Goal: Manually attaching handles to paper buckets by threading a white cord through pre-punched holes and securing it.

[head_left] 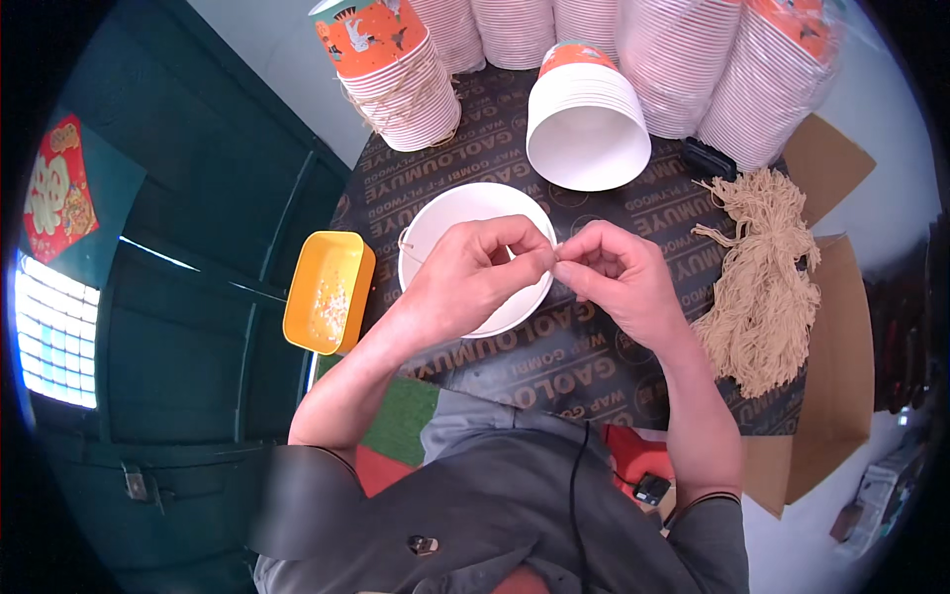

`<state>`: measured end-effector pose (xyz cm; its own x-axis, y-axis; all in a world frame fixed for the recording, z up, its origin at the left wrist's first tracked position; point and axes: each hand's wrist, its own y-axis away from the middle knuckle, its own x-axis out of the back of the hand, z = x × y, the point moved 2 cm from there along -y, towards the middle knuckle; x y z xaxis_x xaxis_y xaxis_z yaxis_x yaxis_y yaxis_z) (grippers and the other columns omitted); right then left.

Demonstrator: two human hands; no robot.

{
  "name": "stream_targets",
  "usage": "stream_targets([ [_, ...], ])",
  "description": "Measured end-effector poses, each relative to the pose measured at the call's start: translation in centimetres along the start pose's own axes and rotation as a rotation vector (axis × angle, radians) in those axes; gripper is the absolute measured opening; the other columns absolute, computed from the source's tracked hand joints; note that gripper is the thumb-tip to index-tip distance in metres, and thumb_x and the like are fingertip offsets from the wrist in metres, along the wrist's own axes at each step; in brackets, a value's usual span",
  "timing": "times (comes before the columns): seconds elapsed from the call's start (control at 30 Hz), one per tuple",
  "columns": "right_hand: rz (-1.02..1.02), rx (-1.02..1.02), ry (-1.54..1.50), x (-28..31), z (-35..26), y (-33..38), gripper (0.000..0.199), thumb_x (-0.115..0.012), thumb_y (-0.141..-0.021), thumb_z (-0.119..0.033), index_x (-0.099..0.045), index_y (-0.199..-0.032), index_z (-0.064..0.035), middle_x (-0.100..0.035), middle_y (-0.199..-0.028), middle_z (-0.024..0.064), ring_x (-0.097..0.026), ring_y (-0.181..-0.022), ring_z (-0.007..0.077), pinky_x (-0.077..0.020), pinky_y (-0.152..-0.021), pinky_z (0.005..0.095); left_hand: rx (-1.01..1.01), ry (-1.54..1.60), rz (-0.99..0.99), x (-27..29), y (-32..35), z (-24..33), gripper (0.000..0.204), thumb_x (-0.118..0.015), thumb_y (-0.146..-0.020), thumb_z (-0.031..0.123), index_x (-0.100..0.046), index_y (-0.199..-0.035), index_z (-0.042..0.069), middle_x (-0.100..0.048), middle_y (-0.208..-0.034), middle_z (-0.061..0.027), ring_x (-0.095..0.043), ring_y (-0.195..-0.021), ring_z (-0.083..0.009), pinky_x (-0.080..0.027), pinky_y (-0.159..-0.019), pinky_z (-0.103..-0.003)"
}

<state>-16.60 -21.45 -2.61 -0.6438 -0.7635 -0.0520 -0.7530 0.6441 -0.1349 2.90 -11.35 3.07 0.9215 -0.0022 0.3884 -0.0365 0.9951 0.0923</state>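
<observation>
My left hand (473,275) and my right hand (629,284) meet at the right rim of a white paper tub (475,206), fingertips pinched together. Whatever lies between the fingertips is tiny, and I cannot make it out. The tub sits with its mouth facing up, partly covered by my left hand and wrist. A short piece of tan cord (405,239) loops at its left rim. To the right of my right hand lies a thick bundle of tan cords (760,287).
A yellow plastic box (360,297) with small white bits stands at the left edge of the dark printed board (534,371). Behind are a tipped stack of tubs (584,87), a cord-wrapped stack (398,104) and several plastic-wrapped stacks (683,59). An open cardboard box (836,346) stands right.
</observation>
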Motion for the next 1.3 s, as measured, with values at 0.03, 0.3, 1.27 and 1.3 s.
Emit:
stream_targets([
  [0.03,0.001,0.0,-0.001,-0.1,0.1,0.0,0.013,-0.079,-0.103,-0.01,-0.076,-0.112,-0.0014,-0.073,-0.098,-0.0017,-0.064,-0.083,0.0014,-0.0525,-0.072,0.021,-0.019,-0.036,0.024,0.0,0.0,-0.2,0.018,-0.072,-0.107,0.017,-0.078,-0.107,0.001,-0.072,-0.089,0.0022,-0.062,-0.083,-0.0028,-0.05,-0.073,-0.024],
  [0.3,0.102,0.296,0.396,-1.1,-0.8,0.0,0.013,-0.079,-0.094,-0.003,-0.069,-0.101,-0.0038,-0.072,-0.102,0.0073,-0.073,-0.081,0.0177,-0.0595,-0.074,0.0313,-0.017,-0.087,0.074,0.2,0.5,-0.5,0.017,-0.071,-0.105,0.017,-0.077,-0.103,0.001,-0.073,-0.09,0.0006,-0.064,-0.083,-0.004,-0.053,-0.075,-0.025],
  [1.27,0.156,0.373,0.265,-1.1,-0.8,-0.1,0.007,-0.076,-0.099,-0.003,-0.07,-0.104,-0.0021,-0.072,-0.103,0.0057,-0.072,-0.088,0.0135,-0.0587,-0.074,0.0284,-0.268,-0.302,0.142,-0.2,0.8,-0.2,0.016,-0.07,-0.109,0.02,-0.07,-0.111,0.003,-0.067,-0.131,-0.0115,-0.063,-0.123,-0.0213,-0.047,-0.11,-0.036],
  [1.3,0.181,0.33,0.224,-1.0,-0.7,-0.1,0.007,-0.076,-0.1,-0.004,-0.071,-0.105,-0.0023,-0.071,-0.104,0.0054,-0.072,-0.089,0.0133,-0.0588,-0.074,0.0282,-0.176,-0.132,0.078,0.0,0.6,-0.6,0.018,-0.069,-0.111,0.022,-0.07,-0.111,0.004,-0.067,-0.132,-0.0099,-0.062,-0.123,-0.0178,-0.046,-0.111,-0.035],
])
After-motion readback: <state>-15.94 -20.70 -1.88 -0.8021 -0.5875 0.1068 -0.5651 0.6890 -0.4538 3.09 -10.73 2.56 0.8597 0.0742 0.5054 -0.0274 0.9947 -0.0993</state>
